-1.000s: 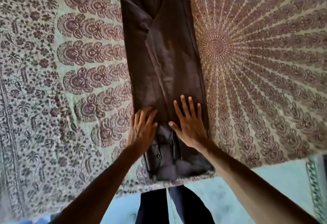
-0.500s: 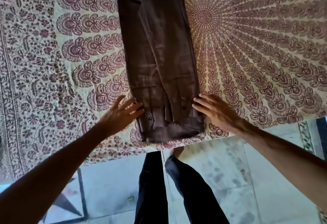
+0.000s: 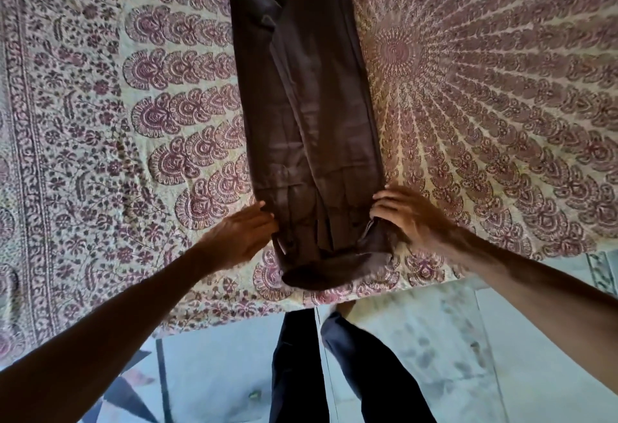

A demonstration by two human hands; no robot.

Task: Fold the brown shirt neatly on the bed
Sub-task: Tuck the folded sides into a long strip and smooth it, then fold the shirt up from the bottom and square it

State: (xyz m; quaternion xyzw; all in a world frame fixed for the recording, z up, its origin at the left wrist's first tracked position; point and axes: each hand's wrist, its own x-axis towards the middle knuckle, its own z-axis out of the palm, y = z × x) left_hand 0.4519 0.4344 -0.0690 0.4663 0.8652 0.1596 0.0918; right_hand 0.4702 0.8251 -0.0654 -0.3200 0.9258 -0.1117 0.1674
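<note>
Brown shirt [image 3: 307,128] lies as a long narrow strip on the bed [image 3: 501,121]. L hand [image 3: 242,238] and R hand [image 3: 406,215] both grip its near end from either side, fingers curled pinching the fabric edges.

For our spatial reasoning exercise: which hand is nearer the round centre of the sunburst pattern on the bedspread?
Right. The right hand lies just below the sunburst centre; the left hand is across the brown shirt.

**One head-worn view, looking steeply down**

A single wide-angle camera looks from the person's head, forward and down over the near edge of the bed [image 3: 100,162], close enough that both forearms fill the lower corners. The floor [image 3: 451,355] shows underneath; the frame edges bend, probably lens distortion.
</note>
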